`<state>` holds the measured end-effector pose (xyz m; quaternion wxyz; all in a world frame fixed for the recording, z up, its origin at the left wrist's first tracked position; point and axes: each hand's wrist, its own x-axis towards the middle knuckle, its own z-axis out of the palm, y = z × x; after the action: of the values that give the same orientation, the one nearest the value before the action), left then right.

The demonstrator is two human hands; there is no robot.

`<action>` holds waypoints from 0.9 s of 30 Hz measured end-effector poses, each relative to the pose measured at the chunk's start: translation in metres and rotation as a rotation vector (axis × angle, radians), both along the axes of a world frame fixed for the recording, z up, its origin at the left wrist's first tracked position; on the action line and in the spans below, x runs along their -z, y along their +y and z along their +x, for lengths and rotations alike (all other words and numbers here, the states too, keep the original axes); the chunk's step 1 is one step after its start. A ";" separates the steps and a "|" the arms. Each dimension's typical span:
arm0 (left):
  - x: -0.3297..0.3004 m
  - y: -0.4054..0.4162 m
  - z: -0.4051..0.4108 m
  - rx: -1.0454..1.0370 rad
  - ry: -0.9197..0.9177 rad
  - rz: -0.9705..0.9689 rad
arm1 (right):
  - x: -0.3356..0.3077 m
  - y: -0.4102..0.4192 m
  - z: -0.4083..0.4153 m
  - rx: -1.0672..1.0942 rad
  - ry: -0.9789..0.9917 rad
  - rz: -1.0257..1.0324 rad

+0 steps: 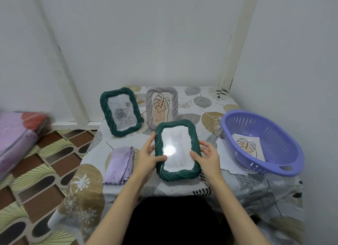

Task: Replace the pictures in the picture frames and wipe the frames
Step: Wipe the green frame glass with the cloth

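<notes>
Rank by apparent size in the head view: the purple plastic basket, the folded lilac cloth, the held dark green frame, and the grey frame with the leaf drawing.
1. Purple plastic basket, largest.
2. Held dark green frame.
3. Folded lilac cloth and grey frame with the leaf drawing: look about alike; the grey frame stands farther back, so I leave them unranked.
</notes>
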<state>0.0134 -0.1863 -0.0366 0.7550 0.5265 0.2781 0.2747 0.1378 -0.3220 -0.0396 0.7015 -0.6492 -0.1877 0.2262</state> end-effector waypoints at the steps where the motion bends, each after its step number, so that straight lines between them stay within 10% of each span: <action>1: -0.005 0.000 0.000 0.019 -0.013 -0.002 | -0.007 -0.002 0.002 -0.040 0.008 0.029; 27: -0.049 0.040 0.133 0.267 -0.030 0.508 | -0.093 0.011 0.148 -0.402 -0.343 0.036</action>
<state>0.1467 -0.1461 0.0122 0.6323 0.7267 0.1174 0.2414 0.2859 -0.3108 0.0529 0.6121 -0.6150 -0.4330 0.2443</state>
